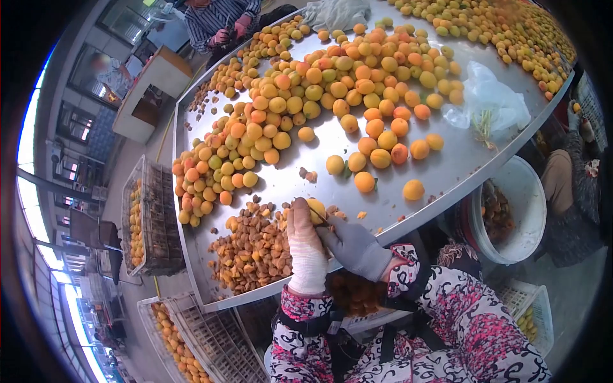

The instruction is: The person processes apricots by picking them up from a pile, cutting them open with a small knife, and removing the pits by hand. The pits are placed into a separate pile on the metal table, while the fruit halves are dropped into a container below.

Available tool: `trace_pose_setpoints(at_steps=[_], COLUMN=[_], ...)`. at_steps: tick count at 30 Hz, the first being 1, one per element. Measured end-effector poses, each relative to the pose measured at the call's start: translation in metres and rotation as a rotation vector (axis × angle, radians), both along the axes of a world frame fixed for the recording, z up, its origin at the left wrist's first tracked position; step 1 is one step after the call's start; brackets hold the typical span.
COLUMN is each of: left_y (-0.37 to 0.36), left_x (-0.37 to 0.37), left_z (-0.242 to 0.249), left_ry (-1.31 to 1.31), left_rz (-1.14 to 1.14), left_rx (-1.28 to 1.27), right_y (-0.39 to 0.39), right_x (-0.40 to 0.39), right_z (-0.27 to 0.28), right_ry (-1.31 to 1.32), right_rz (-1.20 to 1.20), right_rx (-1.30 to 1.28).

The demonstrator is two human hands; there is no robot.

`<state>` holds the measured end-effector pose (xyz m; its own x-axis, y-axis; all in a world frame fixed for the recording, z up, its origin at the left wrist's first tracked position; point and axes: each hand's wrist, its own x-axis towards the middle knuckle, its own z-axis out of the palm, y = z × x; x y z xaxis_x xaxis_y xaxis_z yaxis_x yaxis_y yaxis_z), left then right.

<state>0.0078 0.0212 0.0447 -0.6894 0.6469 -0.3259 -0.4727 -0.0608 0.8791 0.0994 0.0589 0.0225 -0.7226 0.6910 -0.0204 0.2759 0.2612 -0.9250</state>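
My left hand, in a pale glove with a white cuff, is closed around a yellow apricot near the table's front edge. Against it, my right hand in a grey glove has its fingers curled in beside the fruit; whatever they grip is hidden. A heap of brown apricot pits lies just left of my hands on the metal table. Beyond them spreads a large pile of whole apricots, with a few loose ones nearer to me, such as one apricot on the right.
A clear plastic bag lies at the right edge. Below that edge stands a white bucket with dark scraps inside. Crates of apricots stand on the floor at left. Across the table sits a person in striped sleeves; another person is at right.
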Motion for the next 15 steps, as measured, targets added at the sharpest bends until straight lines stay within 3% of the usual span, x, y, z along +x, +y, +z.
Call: trace_pose_setpoints(at_steps=[2,10,12,15], left_y=[0.002,0.004,0.004,-0.001], left_x=[-0.003,-0.014,-0.031,-0.007], left_z=[-0.014,-0.021,-0.023,0.003], left_ry=[-0.026,-0.107,0.012,0.396], left_rz=[0.028,0.063,0.183,0.069], left_rx=[0.008,0.089,0.169,0.078], right_y=[0.001,0.016,0.024,0.046], right_x=[-0.001,0.008,0.015,0.016], right_z=[0.001,0.013,0.02,0.023], right_ry=[0.057,0.012,0.008,0.111], right_rz=[-0.014,0.089,0.137,-0.097], right_rx=[-0.184,-0.072,-0.094,-0.384])
